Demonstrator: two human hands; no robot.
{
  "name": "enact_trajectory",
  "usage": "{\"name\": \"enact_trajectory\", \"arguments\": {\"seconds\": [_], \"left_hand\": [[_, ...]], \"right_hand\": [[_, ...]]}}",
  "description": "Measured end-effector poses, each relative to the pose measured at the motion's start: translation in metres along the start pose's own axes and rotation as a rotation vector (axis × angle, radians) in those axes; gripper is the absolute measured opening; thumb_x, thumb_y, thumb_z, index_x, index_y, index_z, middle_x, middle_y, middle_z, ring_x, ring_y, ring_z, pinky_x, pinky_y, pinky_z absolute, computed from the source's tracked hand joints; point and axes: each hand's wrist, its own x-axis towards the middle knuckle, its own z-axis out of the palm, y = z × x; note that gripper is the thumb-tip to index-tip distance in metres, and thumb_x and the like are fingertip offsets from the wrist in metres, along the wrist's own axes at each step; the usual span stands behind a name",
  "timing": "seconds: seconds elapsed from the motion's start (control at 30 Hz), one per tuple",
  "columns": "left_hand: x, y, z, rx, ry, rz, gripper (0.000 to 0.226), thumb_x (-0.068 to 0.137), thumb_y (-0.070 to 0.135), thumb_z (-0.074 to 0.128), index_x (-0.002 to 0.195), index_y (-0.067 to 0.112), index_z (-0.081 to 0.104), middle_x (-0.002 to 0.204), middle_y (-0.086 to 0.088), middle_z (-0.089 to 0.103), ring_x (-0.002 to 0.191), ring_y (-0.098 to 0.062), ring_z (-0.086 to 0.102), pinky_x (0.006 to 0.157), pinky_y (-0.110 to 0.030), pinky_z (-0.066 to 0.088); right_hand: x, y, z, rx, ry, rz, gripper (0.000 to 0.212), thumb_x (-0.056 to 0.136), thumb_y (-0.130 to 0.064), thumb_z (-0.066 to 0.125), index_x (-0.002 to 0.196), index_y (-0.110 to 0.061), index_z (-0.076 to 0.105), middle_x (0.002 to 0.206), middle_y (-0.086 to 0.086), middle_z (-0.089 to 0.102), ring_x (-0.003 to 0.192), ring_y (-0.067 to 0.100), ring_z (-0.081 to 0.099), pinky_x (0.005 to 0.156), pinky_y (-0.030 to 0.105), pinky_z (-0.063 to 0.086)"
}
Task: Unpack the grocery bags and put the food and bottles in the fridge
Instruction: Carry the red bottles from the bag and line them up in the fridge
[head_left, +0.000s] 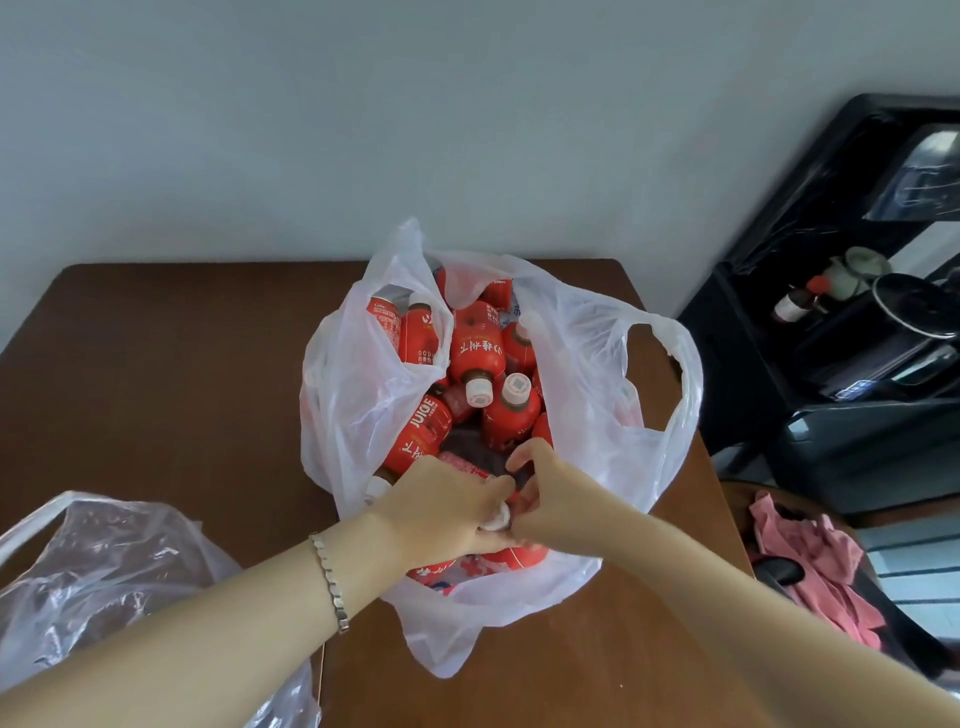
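In the head view, a white bag (587, 364) is sitting open on the brown tabletop (182, 338). It is holding lots of red juice bottles (475, 345), all piled on each other. Both hands are reaching into the near side of the bag. The left hand (447, 506), with a bracelet (327, 577) on its wrist, is closing its grip round a bottle with a white cap (497, 518). The right hand (550, 488) is curling its fingers right beside that cap, but I cannot tell if its grip is holding anything.

I think the job is only just starting. The bag is looking very full, and no fridge is showing here. A clear bag (104, 571) is lying at the near left of the tabletop, and I cannot tell what is in it.

A plain pale wall (363, 130) is standing behind. A black stand (831, 415) is sitting to the right, with a pink cloth (815, 566) lying near it.
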Motion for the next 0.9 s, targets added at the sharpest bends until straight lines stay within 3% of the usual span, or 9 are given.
{"name": "enact_trajectory", "arguments": {"seconds": [0.1,0.2,0.3,0.37,0.47,0.63,0.7,0.77,0.9], "left_hand": [[0.003,0.002,-0.004,-0.063,-0.105,-0.042,0.056,0.091,0.062,0.033,0.124,0.021,0.052,0.087,0.001,0.070,0.075,-0.017,0.065,0.064,-0.022,0.041],[0.009,0.003,-0.005,-0.072,-0.152,-0.055,0.058,0.091,0.061,0.036,0.127,0.017,0.049,0.090,-0.003,0.068,0.080,-0.021,0.063,0.064,-0.024,0.034],[0.012,0.000,0.001,-0.080,-0.182,-0.033,0.057,0.092,0.062,0.033,0.125,0.018,0.048,0.095,-0.001,0.068,0.083,-0.019,0.063,0.063,-0.024,0.033],[0.011,-0.001,0.003,-0.064,-0.193,-0.017,0.057,0.092,0.062,0.032,0.125,0.019,0.047,0.099,-0.001,0.068,0.085,-0.018,0.064,0.064,-0.022,0.034],[0.007,-0.004,0.003,-0.062,-0.144,0.001,0.059,0.091,0.064,0.032,0.123,0.018,0.052,0.092,0.000,0.069,0.078,-0.017,0.065,0.062,-0.021,0.039],[0.010,-0.006,0.002,-0.078,-0.167,-0.057,0.060,0.091,0.063,0.032,0.127,0.017,0.049,0.089,-0.003,0.069,0.077,-0.021,0.064,0.060,-0.022,0.034],[0.009,-0.007,0.004,0.050,-0.171,-0.016,0.057,0.089,0.064,0.031,0.107,0.021,0.063,0.067,0.005,0.066,0.057,-0.014,0.061,0.044,-0.018,0.018],[0.011,-0.005,0.001,0.070,-0.192,-0.062,0.057,0.082,0.067,0.028,0.083,0.026,0.069,0.046,0.011,0.056,0.038,-0.006,0.050,0.045,-0.014,0.000],[0.013,-0.001,0.007,0.000,-0.198,-0.013,0.056,0.090,0.063,0.036,0.116,0.018,0.056,0.084,0.000,0.068,0.073,-0.018,0.062,0.047,-0.020,0.018]], "right_hand": [[0.018,-0.009,-0.029,-0.207,0.207,-0.023,0.027,0.085,-0.007,0.050,0.108,-0.022,0.051,0.088,0.000,0.058,0.066,0.009,0.051,0.054,0.020,0.043],[0.049,-0.021,-0.049,-0.414,0.473,-0.171,0.034,0.092,-0.012,0.044,0.123,-0.022,0.052,0.116,0.005,0.055,0.100,0.022,0.055,0.079,0.029,0.047],[0.092,-0.019,-0.043,-0.887,0.411,-0.306,0.041,0.093,-0.022,0.050,0.133,-0.026,0.044,0.137,0.010,0.040,0.124,0.028,0.041,0.102,0.038,0.036],[0.115,-0.015,-0.028,-1.090,0.330,-0.264,0.042,0.093,-0.028,0.051,0.135,-0.027,0.041,0.140,0.015,0.036,0.125,0.032,0.041,0.103,0.041,0.035],[0.131,-0.016,-0.008,-1.172,0.359,-0.157,0.036,0.093,-0.025,0.053,0.128,-0.021,0.045,0.129,0.022,0.042,0.114,0.036,0.049,0.093,0.043,0.044],[0.131,-0.015,-0.012,-0.902,0.460,-0.205,0.031,0.095,-0.023,0.048,0.126,-0.019,0.045,0.120,0.020,0.049,0.112,0.037,0.049,0.095,0.042,0.041],[0.124,-0.016,-0.024,-0.705,0.574,-0.250,0.025,0.093,-0.026,0.049,0.118,-0.020,0.052,0.111,0.013,0.055,0.106,0.033,0.052,0.088,0.040,0.043],[0.111,-0.021,-0.037,-0.408,0.647,-0.240,0.021,0.090,-0.035,0.055,0.107,-0.023,0.056,0.103,0.006,0.058,0.096,0.025,0.055,0.078,0.036,0.047],[0.070,-0.027,-0.053,0.076,0.709,-0.217,0.011,0.087,-0.041,0.060,0.088,-0.030,0.056,0.079,-0.012,0.063,0.073,0.012,0.061,0.064,0.031,0.052]]}}
